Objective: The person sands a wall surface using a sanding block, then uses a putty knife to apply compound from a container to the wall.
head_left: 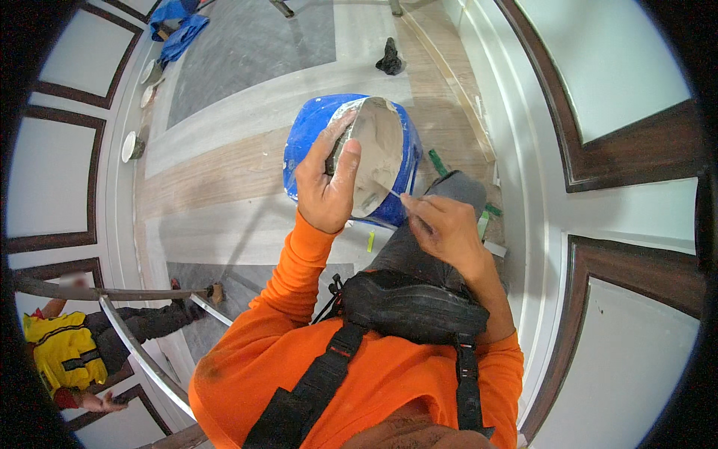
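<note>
A blue bucket (303, 138), smeared with white, stands on the floor in front of me. At its mouth is a tilted round bowl (383, 142), coated inside with pale grey, plaster-like paste. My left hand (329, 179) grips the dark outer side of this bowl, thumb and fingers dusted white. Thumb and fingers of my right hand (441, 228) pinch a thin, pale tool (394, 193) at the bowl's near right edge. Its far end reaches toward the paste; its exact kind cannot be made out.
A dark crumpled scrap (389, 57) lies beyond the bucket. Small tubs (133, 147) and blue cloth (179, 34) line the left wall. A metal frame (142, 352) stands at lower left, near a person in a yellow vest (67, 352). A panelled wall (523, 150) runs close on my right.
</note>
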`<action>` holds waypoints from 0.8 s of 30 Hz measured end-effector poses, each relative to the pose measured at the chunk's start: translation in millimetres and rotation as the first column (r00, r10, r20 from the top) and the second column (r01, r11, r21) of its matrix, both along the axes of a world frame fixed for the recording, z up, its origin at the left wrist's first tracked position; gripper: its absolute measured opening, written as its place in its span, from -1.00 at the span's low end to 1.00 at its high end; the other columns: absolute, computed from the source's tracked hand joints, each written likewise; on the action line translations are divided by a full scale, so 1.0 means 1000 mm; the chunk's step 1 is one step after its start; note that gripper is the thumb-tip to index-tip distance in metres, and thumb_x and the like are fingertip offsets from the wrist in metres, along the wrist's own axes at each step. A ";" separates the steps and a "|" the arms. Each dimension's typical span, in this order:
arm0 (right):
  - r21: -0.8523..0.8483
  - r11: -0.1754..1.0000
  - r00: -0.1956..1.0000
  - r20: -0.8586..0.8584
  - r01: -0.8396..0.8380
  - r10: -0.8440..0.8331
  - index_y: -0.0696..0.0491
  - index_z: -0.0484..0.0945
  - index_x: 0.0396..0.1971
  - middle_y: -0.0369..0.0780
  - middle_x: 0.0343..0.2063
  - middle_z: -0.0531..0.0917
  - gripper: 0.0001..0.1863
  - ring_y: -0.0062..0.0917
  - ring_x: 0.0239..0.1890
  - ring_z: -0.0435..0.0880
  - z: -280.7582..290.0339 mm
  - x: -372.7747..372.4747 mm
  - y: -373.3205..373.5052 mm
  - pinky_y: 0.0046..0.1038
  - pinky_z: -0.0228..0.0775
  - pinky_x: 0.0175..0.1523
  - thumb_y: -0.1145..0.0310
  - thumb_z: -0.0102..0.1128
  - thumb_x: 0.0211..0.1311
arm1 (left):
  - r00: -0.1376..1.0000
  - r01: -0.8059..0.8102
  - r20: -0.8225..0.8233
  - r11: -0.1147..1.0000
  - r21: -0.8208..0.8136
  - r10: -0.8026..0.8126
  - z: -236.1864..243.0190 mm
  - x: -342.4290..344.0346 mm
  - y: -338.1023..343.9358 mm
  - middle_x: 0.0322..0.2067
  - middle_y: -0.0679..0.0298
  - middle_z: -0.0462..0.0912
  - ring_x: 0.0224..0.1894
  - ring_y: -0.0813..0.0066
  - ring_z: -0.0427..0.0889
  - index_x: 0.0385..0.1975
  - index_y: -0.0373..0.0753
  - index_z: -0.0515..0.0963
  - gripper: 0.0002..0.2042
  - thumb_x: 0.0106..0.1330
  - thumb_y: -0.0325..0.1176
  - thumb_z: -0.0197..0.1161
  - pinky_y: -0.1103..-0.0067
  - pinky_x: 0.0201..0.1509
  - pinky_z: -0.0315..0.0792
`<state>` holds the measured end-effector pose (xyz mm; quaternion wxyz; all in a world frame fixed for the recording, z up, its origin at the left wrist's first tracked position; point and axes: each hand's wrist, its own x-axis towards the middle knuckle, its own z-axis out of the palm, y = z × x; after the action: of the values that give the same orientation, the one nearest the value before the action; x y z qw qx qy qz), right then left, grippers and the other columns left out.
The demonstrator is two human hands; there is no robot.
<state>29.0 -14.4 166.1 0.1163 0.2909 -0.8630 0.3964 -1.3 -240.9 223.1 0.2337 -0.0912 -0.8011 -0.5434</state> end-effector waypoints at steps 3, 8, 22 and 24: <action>-0.074 0.995 0.979 0.185 -0.073 0.086 0.06 0.79 -0.05 -0.18 -0.48 0.69 -0.73 -0.40 -0.50 0.68 0.007 0.006 -0.004 -0.36 0.52 -0.34 0.50 0.43 0.24 | 1.000 -0.001 -0.014 1.000 0.003 0.001 -0.002 0.001 -0.004 0.17 -0.05 0.70 0.25 0.22 0.65 0.24 -0.43 0.58 -0.65 0.52 -0.46 0.25 0.41 0.40 0.41; -0.503 0.858 0.775 0.582 0.106 0.246 0.16 0.69 0.11 -0.17 -0.16 0.83 -0.66 -0.55 -0.41 0.72 -0.012 0.020 -0.001 -0.50 0.52 -0.32 0.30 0.35 0.46 | 1.000 0.009 0.017 1.000 -0.021 -0.009 -0.003 -0.005 -0.011 0.22 -0.02 0.66 0.30 0.23 0.61 0.28 -0.41 0.56 -0.61 0.49 -0.47 0.29 0.41 0.42 0.39; -0.614 0.321 0.678 0.531 0.722 -0.509 0.08 0.59 0.16 -0.27 -0.30 0.72 -0.70 -0.61 -0.39 0.66 0.027 0.164 0.176 -0.53 0.49 -0.32 0.29 0.12 0.58 | 0.918 -0.031 0.320 0.761 0.648 -0.235 -0.084 -0.074 -0.088 0.37 -0.10 0.50 0.39 0.02 0.51 0.40 -0.43 0.41 -0.42 0.58 -0.08 0.01 0.17 0.45 0.43; -0.383 0.294 0.462 0.487 0.876 -0.741 0.05 0.72 0.04 -0.39 -0.36 0.69 -0.70 -0.73 -0.34 0.59 0.076 0.199 0.200 -0.55 0.43 -0.26 0.17 0.15 0.62 | 0.920 -0.062 0.330 0.754 0.654 -0.211 -0.090 -0.077 -0.086 0.39 -0.10 0.48 0.40 0.02 0.50 0.42 -0.44 0.40 -0.39 0.59 -0.05 -0.02 0.16 0.46 0.42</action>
<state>227.9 186.0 242.0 0.2899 -0.2850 -0.7255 0.5554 -78.0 -326.8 133.4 0.0668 0.0715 -0.5865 -0.8040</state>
